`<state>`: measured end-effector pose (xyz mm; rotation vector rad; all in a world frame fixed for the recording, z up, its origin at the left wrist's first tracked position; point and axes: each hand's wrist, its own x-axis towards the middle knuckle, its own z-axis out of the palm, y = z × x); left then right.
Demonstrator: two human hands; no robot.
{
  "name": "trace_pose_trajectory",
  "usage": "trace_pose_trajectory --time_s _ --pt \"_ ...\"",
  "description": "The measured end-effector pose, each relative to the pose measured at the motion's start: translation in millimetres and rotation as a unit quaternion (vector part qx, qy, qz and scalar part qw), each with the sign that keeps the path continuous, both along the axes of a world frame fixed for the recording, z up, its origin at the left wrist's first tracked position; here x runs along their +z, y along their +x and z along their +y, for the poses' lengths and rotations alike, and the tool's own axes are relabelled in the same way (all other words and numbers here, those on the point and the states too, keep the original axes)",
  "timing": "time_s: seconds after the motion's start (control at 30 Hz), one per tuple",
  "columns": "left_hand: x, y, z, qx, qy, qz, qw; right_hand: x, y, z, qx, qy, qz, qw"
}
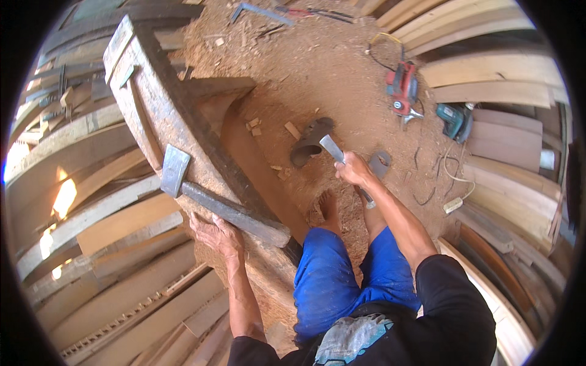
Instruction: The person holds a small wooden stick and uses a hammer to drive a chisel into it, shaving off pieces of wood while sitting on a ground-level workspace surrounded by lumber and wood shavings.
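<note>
My right hand [353,170] is closed around a chisel [331,148], its flat metal blade pointing up and left and its other end showing below the fist. On the left, my left hand [218,236] lies on the worn wooden bench [268,271] with its fingers spread. Its fingertips come close to the wooden handle [238,216] of a hatchet-like tool; whether they touch it I cannot tell. The tool's broad grey metal head [175,169] rests on the bench. A long narrow wooden-handled tool [143,125] lies farther up the bench.
Sawdust and wood chips cover the ground, with a dark hollow piece [311,143] and a grey ring-shaped piece [379,163] on it. A red power tool [401,88], a green power tool [453,121] and a metal square [259,12] lie beyond. Stacked planks [494,76] line both sides.
</note>
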<state>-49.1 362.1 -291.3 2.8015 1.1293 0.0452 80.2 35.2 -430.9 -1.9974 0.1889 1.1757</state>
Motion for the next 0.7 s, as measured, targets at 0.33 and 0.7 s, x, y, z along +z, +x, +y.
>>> trace_pose_trajectory --time_s 0.33,0.7 --pt "14.4 10.5 1.1 0.049 -0.031 -0.032 0.998 48.0 32.2 78.6 -0.057 0.106 0.012 0.993" --pt "30.7 12.6 14.2 0.098 -0.036 -0.029 0.994 210.6 166.0 265.4 0.161 0.125 -0.284 0.937"
